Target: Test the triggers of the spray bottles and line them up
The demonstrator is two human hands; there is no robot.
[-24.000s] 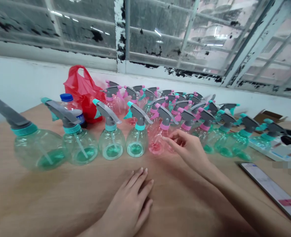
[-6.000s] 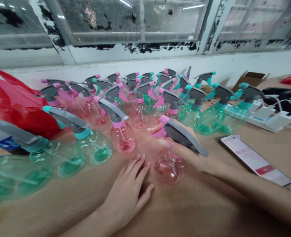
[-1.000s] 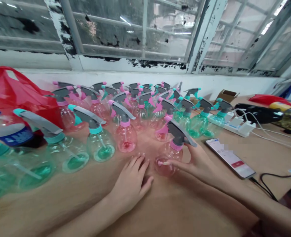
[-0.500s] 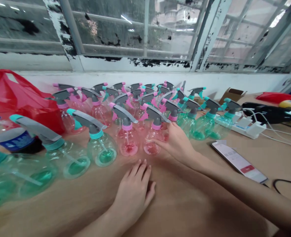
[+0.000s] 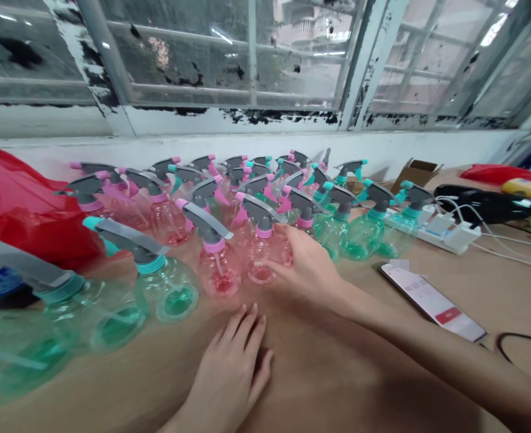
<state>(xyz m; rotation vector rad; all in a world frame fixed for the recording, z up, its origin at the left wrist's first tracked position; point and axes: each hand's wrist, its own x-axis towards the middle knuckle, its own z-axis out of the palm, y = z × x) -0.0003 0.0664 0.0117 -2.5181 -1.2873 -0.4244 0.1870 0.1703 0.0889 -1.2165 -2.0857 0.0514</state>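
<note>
The right hand [image 5: 313, 270] has thumb and fingers curled around a pink-collared spray bottle [image 5: 262, 243], upright on the worktop [image 5: 319, 373] beside a second pink bottle [image 5: 214, 248]; the left hand [image 5: 229, 370] lies there, fingers slightly spread. A sideways push could knock the neighbours over. Some right fingertips are obscured; the lower-left green bottle [image 5: 26, 355] is cut off.

The right hand [image 5: 303, 258] curls round a pink bottle [image 5: 261, 252], upright on the table [image 5: 337, 379], just beside a second pink bottle [image 5: 220, 264]. The left hand [image 5: 229, 361] lies palm down nearer the camera. Green bottles [image 5: 169, 279] stand to either side; a red bag [image 5: 26, 210] slumps far left, a phone [image 5: 432, 300] and power strip [image 5: 443, 231] lie right.
</note>
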